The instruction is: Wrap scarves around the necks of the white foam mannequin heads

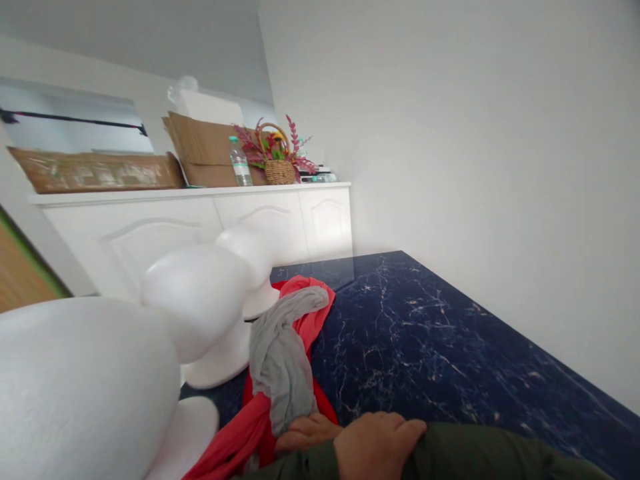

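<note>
The grey cloth [286, 357] is laid over the red cloth [315, 317] in a loose, folded strip, which runs from near the far edge of the dark worktop [400, 333] down to the hands. The near end of the grey cloth is touched by the right hand [309, 432], whose fingers are seen rather flat; how much cloth is held by it cannot be told, because it is partly hidden. The left hand [376, 445] is placed over the end of the right green sleeve [490, 450], just beside the right hand; whether the sleeve is gripped cannot be told. Along the left side of the cloths, three white rounded forms [197, 293] are stood on round bases. Beyond the far edge, a white cabinet [265, 220] is seen.
</note>
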The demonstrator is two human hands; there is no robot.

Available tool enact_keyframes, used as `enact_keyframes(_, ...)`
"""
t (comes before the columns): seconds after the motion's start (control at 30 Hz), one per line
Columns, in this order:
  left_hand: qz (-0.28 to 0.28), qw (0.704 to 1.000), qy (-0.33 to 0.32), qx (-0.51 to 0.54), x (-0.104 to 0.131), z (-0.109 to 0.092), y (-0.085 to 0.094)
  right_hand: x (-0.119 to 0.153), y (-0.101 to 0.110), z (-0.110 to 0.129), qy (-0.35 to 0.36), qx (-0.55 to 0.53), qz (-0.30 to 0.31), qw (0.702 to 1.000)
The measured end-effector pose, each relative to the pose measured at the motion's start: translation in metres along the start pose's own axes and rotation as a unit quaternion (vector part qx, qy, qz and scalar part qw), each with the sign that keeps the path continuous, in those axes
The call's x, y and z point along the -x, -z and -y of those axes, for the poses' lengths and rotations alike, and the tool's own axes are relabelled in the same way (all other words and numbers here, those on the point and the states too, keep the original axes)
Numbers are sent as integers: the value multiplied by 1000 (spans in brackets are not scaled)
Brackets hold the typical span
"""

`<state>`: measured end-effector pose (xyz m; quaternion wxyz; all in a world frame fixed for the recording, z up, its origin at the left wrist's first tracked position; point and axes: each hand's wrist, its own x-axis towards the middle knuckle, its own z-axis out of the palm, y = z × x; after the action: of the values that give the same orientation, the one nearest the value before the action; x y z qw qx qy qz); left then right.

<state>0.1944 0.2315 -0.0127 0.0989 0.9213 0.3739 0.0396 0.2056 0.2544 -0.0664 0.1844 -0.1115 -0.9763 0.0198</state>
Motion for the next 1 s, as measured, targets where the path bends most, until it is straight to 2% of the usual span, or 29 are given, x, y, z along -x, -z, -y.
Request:
enact_keyframes(0.1, 8, 999, -8, 30, -1, 8, -3, -1, -2, 3, -35, -64, 20, 997)
enact_keyframes(0.27, 5, 998, -9, 62, -2, 10, -7, -2, 10, 8, -29, -89, 11, 996)
enact_keyframes(0.4, -10, 997, -3, 82, 4, 3, 3, -1, 33, 15, -15, -72, 11, 997)
enact_keyframes(0.53, -8, 995, -14, 103, 8, -2, 15, 0, 47, 19, -51, -66, 1, 997)
enact_keyframes(0.7, -14, 994, -11, 109, 8, -4, 19, -2, 36, 14, -6, -71, 29, 997)
enact_keyframes(0.83, -11, 994, -11, 105, 7, -4, 18, -4, 23, 8, 2, -73, 48, 996)
enact_keyframes(1.0, -11, 994, -15, 108, 8, -4, 19, -4, 18, 6, 16, -57, 50, 997)
